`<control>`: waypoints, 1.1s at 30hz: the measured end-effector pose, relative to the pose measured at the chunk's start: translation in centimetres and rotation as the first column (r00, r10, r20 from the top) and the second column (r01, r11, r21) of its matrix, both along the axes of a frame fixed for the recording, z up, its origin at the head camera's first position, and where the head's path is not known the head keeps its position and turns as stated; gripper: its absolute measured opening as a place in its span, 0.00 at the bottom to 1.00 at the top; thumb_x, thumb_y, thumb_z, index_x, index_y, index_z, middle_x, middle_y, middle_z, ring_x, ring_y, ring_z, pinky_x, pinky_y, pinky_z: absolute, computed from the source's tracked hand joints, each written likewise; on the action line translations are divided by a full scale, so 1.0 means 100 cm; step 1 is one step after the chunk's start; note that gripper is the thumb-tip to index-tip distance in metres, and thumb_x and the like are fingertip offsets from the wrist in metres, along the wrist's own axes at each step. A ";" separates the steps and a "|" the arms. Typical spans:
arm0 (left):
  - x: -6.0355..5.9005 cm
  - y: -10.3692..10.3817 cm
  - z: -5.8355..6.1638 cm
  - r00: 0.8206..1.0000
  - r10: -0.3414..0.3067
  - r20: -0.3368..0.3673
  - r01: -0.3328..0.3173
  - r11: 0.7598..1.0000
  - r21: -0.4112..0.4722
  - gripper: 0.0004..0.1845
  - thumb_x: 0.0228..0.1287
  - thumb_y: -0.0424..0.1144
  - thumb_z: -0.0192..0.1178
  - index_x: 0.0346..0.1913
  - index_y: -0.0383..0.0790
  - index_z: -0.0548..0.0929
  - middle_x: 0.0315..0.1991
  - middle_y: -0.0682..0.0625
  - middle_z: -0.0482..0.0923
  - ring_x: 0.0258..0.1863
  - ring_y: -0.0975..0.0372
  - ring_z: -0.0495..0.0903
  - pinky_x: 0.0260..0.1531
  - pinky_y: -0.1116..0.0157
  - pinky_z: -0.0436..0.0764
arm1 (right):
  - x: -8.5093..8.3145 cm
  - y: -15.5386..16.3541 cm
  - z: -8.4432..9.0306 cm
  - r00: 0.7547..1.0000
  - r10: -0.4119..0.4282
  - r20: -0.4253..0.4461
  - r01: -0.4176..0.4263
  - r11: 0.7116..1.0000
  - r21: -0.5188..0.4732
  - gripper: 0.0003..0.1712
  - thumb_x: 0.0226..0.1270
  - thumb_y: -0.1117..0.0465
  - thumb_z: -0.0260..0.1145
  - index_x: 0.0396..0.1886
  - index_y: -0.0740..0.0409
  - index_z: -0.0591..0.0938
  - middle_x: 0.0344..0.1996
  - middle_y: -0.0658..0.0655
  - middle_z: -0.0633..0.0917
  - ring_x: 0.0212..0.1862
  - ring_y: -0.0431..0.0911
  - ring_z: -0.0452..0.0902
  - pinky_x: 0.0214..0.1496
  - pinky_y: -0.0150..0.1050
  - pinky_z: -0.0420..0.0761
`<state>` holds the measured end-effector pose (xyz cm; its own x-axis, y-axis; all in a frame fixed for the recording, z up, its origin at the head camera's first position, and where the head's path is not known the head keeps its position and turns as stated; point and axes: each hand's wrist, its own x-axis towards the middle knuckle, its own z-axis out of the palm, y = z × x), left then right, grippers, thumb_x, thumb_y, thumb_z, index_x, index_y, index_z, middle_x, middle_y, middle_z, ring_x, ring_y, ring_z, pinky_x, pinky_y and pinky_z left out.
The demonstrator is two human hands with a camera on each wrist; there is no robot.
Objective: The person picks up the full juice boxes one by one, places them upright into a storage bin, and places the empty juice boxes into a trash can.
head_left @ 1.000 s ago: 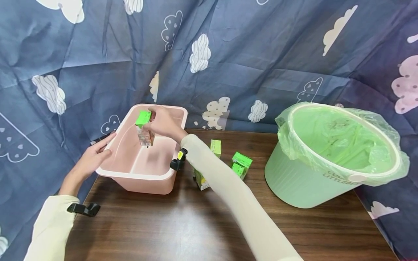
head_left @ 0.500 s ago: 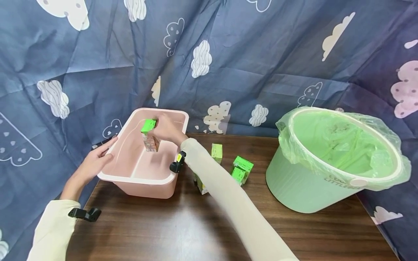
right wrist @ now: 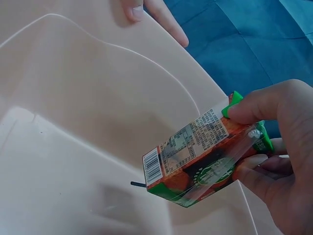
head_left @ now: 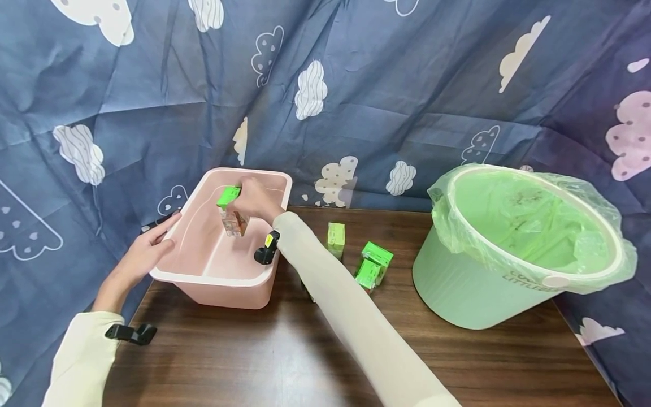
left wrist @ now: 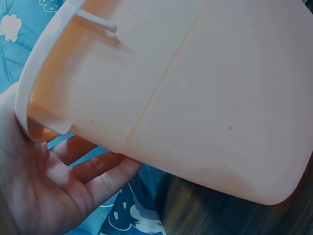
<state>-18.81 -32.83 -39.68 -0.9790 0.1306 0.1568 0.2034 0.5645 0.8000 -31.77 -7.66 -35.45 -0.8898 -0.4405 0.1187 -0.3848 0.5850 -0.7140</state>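
Observation:
My left hand (head_left: pixel 143 250) grips the left rim of a pink plastic basin (head_left: pixel 224 294), with its thumb (right wrist: pixel 133 11) on the inner side. In the left wrist view its fingers (left wrist: pixel 110 174) lie along the basin's outer wall. Inside the basin my right hand (head_left: pixel 254 199) pinches a small juice carton (right wrist: pixel 193 161) near its green end. The carton, with a barcode and printed label, hangs above the basin floor. A short black rod (right wrist: pixel 138 184) sticks out from its far end.
On the wooden table (head_left: pixel 234 362), a yellow-green carton (head_left: pixel 335 236) and two bright green cartons (head_left: pixel 376 254) stand right of the basin, partly behind my right forearm. A pale green bucket (head_left: pixel 458 282) with a plastic liner stands farther right. A blue cloud-print cloth (head_left: pixel 386 102) hangs behind.
My right hand and its carton have sunk slightly lower in the basin. The right forearm has shifted a little left, covering a carton on the table. The left hand stays on the rim.

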 end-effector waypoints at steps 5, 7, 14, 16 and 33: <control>0.001 -0.003 0.000 1.000 0.011 0.010 -0.011 1.000 -0.017 0.32 0.74 0.33 0.52 0.78 0.40 0.60 0.73 0.32 0.61 0.49 0.82 0.67 0.43 0.84 0.68 | -0.001 -0.005 -0.004 1.000 0.003 0.031 -0.003 1.000 0.002 0.15 0.52 0.63 0.74 0.38 0.61 0.78 0.29 0.54 0.80 0.29 0.43 0.74 0.30 0.31 0.74; 0.002 -0.004 0.001 1.000 0.012 0.006 -0.012 1.000 -0.020 0.32 0.74 0.34 0.52 0.78 0.40 0.60 0.73 0.32 0.61 0.50 0.83 0.67 0.43 0.84 0.68 | -0.002 -0.008 -0.006 1.000 0.005 0.030 -0.006 1.000 0.010 0.15 0.52 0.63 0.73 0.37 0.61 0.78 0.28 0.54 0.80 0.29 0.43 0.74 0.29 0.31 0.73; -0.002 -0.004 0.000 1.000 -0.005 -0.002 0.005 1.000 -0.001 0.31 0.74 0.31 0.52 0.78 0.38 0.61 0.75 0.34 0.58 0.52 0.85 0.67 0.44 0.84 0.69 | -0.006 -0.009 -0.016 1.000 -0.005 0.012 0.005 1.000 0.025 0.14 0.49 0.65 0.73 0.35 0.61 0.78 0.26 0.53 0.78 0.27 0.44 0.73 0.28 0.31 0.72; -0.003 -0.003 -0.001 1.000 -0.004 -0.009 0.004 1.000 -0.005 0.31 0.73 0.31 0.52 0.78 0.38 0.62 0.75 0.35 0.58 0.53 0.85 0.65 0.45 0.85 0.68 | -0.007 -0.010 -0.018 1.000 -0.009 0.010 0.009 0.999 0.031 0.13 0.48 0.66 0.72 0.33 0.60 0.78 0.25 0.52 0.78 0.26 0.43 0.72 0.28 0.31 0.72; -0.002 -0.001 0.000 1.000 -0.004 -0.002 0.004 0.999 0.036 0.32 0.71 0.29 0.53 0.76 0.35 0.63 0.72 0.31 0.62 0.43 0.81 0.73 0.39 0.80 0.75 | -0.019 -0.014 -0.030 0.990 0.033 0.138 -0.034 0.999 0.004 0.13 0.49 0.74 0.72 0.20 0.59 0.75 0.18 0.51 0.70 0.22 0.43 0.64 0.26 0.32 0.68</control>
<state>-19.04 -32.90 -39.69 -0.9781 0.1291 0.1635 0.2075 0.5348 0.8191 -33.68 -9.06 -38.47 -0.8821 -0.4710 -0.0073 -0.3025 0.5782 -0.7577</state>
